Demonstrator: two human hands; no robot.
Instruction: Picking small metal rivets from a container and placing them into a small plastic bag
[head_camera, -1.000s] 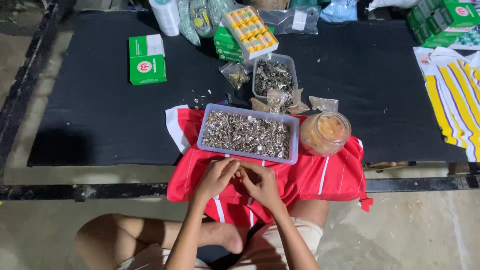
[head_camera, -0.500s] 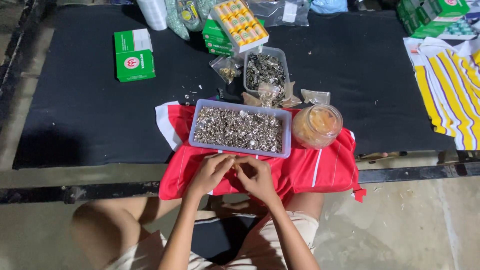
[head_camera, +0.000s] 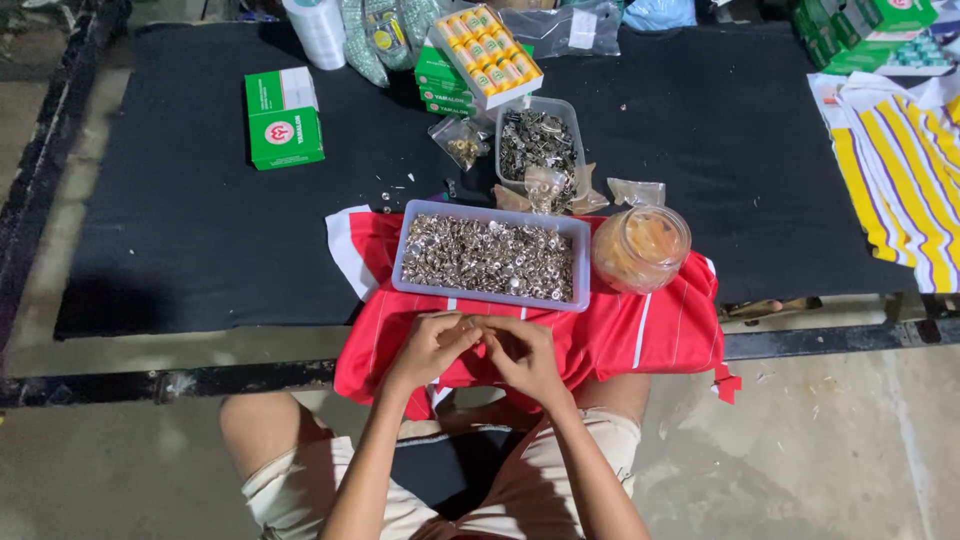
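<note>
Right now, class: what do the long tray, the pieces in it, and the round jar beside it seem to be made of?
Long tray: likely plastic, translucent pale walls with rounded corners.
Small pieces: probably metal, silvery with bright glints.
Round jar: clear plastic or glass, hard to tell which; orange contents show through.

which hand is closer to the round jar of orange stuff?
Right. The right hand sits below and left of the jar, over the red cloth. The left hand meets it fingertip to fingertip but lies farther left, below the tray of small metal pieces.
</note>
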